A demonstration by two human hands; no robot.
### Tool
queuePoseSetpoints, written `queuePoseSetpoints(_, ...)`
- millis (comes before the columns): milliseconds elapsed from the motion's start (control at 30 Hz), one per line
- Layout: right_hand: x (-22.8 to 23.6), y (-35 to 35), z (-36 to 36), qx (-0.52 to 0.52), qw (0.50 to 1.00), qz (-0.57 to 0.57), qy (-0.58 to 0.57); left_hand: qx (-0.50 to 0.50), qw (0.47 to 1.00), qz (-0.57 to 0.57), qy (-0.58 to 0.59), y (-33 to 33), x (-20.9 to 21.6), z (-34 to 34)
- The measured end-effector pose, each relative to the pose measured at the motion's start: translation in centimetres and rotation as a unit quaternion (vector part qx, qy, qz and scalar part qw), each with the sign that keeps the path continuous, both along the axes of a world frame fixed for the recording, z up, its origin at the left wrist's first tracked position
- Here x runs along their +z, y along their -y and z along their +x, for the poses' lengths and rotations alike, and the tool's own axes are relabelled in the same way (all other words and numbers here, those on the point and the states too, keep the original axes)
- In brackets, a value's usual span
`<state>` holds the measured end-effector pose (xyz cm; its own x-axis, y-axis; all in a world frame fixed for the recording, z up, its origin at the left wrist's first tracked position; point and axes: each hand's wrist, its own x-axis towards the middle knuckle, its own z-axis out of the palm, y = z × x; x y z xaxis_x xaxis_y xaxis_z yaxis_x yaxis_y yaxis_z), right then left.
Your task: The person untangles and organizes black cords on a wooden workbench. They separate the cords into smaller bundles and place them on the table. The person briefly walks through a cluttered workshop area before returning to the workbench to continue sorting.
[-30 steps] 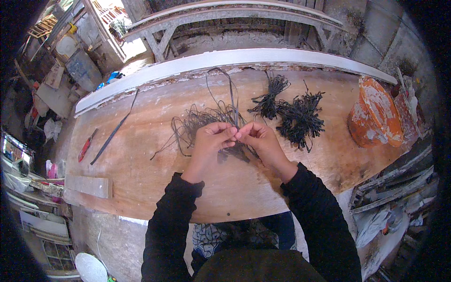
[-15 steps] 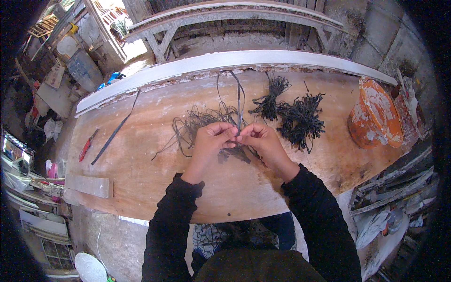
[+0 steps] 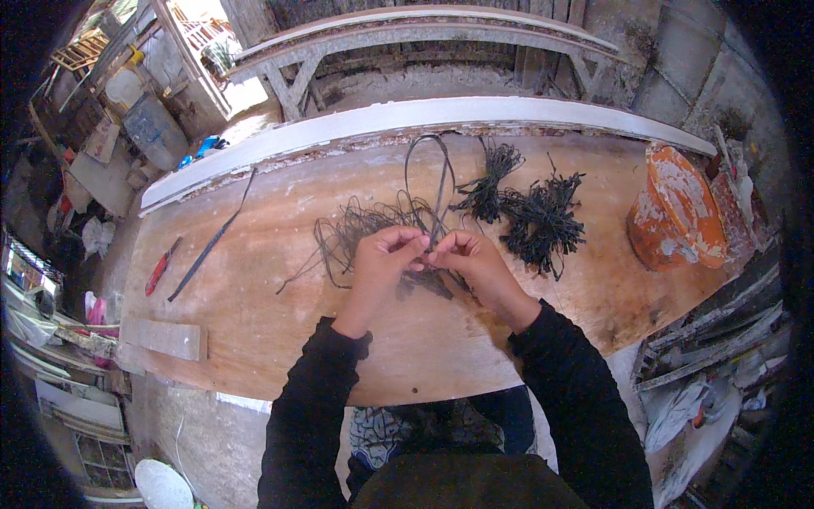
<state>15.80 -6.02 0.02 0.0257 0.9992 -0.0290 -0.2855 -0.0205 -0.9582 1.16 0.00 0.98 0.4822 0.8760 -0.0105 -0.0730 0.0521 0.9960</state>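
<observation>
Both hands meet at the middle of the wooden board, pinching a thin black strip [image 3: 443, 182] whose loop stands up beyond my fingers. My left hand [image 3: 388, 259] is closed with thumb and forefinger on it. Beside it, nearly touching, my right hand [image 3: 468, 257] pinches the same strip near its ends. Exactly how the ends cross is hidden by the fingertips. Behind and under my hands lies a loose tangle of thin black strips [image 3: 360, 222]. Right of them are a smaller bundle of black strips [image 3: 485, 191] and a larger one [image 3: 547, 222].
On the board [image 3: 280, 331], a red-handled knife [image 3: 158, 273] and a single black strip [image 3: 212, 237] lie at left, near a short wood block [image 3: 165, 338]. A stained orange bucket [image 3: 670, 212] stands at right. A long white plank [image 3: 407, 114] borders the far edge.
The black strip's loop has opened wider and rounder above my fingers. My hands stay together in nearly the same place, still pinching; the whole view has shifted slightly.
</observation>
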Motion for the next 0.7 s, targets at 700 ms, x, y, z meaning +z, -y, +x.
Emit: queuePoseSetpoints(700, 0.3, 0.1, -0.1, 0.004, 0.995, 0.096, 0.037, -0.056, 0.983, -0.152, 0.089, 0.1, 0.4, -0.2)
